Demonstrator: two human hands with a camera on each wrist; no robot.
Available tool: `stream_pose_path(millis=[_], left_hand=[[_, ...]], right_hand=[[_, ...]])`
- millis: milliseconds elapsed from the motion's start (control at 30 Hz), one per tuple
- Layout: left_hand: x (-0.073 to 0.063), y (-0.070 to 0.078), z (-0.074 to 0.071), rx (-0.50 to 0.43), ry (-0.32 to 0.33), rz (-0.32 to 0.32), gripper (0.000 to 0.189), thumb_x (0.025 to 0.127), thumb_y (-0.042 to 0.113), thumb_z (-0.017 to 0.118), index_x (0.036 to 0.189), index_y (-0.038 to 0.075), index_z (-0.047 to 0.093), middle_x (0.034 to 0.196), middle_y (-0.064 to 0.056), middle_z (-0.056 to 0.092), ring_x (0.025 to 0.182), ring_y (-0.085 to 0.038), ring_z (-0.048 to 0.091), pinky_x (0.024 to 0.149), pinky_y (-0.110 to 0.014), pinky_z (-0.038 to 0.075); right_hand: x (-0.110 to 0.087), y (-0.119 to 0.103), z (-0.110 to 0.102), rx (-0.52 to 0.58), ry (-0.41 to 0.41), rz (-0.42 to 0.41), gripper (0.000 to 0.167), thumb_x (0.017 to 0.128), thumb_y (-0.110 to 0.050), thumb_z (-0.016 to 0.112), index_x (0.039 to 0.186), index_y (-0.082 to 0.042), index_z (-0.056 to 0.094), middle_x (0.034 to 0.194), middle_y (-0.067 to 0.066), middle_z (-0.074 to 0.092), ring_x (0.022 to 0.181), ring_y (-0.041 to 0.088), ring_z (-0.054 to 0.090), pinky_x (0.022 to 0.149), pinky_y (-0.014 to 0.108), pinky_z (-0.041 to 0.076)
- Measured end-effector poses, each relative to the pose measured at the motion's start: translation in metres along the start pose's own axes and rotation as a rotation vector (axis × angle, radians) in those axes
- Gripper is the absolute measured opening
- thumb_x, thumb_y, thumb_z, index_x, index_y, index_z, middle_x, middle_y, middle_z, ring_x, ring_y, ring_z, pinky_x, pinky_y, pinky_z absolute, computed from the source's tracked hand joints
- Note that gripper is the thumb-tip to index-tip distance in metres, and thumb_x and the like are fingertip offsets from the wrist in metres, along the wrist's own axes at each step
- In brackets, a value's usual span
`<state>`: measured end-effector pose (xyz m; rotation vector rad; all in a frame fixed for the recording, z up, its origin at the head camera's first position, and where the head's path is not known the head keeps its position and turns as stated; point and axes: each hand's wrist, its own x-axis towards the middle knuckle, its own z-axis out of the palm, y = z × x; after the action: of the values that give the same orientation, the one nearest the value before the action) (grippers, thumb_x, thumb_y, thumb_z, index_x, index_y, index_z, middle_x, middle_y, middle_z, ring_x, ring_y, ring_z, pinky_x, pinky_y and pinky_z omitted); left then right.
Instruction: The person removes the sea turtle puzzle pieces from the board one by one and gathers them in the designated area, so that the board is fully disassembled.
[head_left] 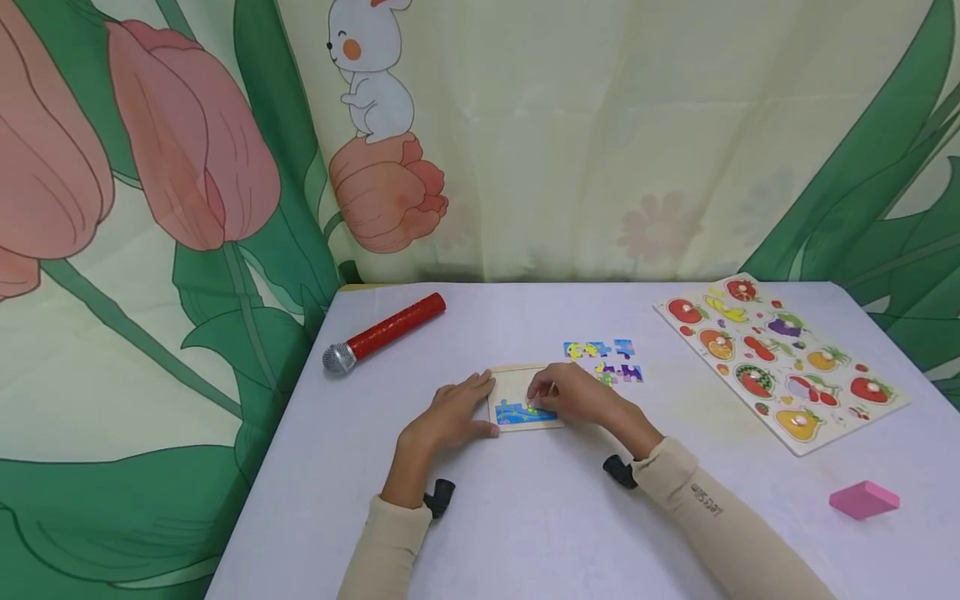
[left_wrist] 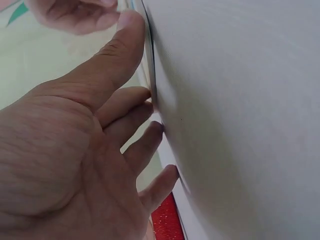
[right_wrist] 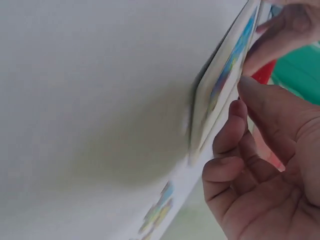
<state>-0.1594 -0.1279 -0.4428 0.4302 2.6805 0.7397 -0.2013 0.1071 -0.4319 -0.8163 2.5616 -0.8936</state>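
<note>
A small wooden puzzle tray (head_left: 517, 384) lies in the middle of the table, its lower part filled with blue puzzle pieces (head_left: 513, 414). My left hand (head_left: 452, 414) steadies it from the left, with the thumb near the front corner and the fairly straight fingers (left_wrist: 142, 150) along the side. Over the tray's right part, my right hand (head_left: 573, 393) pinches a small puzzle piece, mostly hidden by thumb and forefinger. In the right wrist view, the right hand's thumb (right_wrist: 255, 92) and forefinger nearly meet beside the tray (right_wrist: 207, 130), the other fingers curled.
Several loose puzzle pieces (head_left: 618, 372) lie behind the right hand. A red microphone (head_left: 397, 326) is at the back left. On the right are a fruit puzzle board (head_left: 776, 400) and a pink block (head_left: 862, 500). A printed curtain (head_left: 555, 150) hangs behind the table.
</note>
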Motion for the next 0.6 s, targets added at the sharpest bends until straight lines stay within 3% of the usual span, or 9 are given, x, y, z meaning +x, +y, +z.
stream_pose_path(millis=[233, 367, 600], left_hand=[[0.002, 0.002, 0.000, 0.005, 0.005, -0.032, 0.082, 0.089, 0.031, 0.083, 0.157, 0.009, 0.042, 0.166, -0.003, 0.031, 0.154, -0.025, 0.024, 0.122, -0.053, 0.020], [0.003, 0.002, 0.000, -0.002, 0.001, -0.034, 0.082, 0.089, 0.031, 0.082, 0.157, 0.009, 0.042, 0.166, -0.003, 0.031, 0.154, -0.025, 0.024, 0.122, -0.053, 0.019], [0.001, 0.004, 0.000, -0.020, -0.002, -0.051, 0.083, 0.088, 0.030, 0.083, 0.157, 0.009, 0.042, 0.166, -0.002, 0.030, 0.154, -0.023, 0.022, 0.122, -0.052, 0.018]], right_hand=[[0.010, -0.016, 0.019, -0.023, -0.015, -0.063, 0.028, 0.092, -0.004, 0.076, 0.119, 0.002, 0.073, 0.102, 0.005, 0.067, 0.085, 0.017, 0.056, 0.075, 0.028, 0.048], [0.012, -0.018, 0.025, -0.023, -0.010, -0.077, 0.029, 0.090, -0.004, 0.079, 0.118, 0.001, 0.074, 0.097, 0.004, 0.064, 0.082, 0.018, 0.053, 0.071, 0.026, 0.045], [0.012, -0.020, 0.028, -0.025, 0.014, -0.045, 0.028, 0.088, -0.003, 0.081, 0.114, -0.002, 0.074, 0.097, 0.003, 0.066, 0.082, 0.016, 0.055, 0.073, 0.027, 0.047]])
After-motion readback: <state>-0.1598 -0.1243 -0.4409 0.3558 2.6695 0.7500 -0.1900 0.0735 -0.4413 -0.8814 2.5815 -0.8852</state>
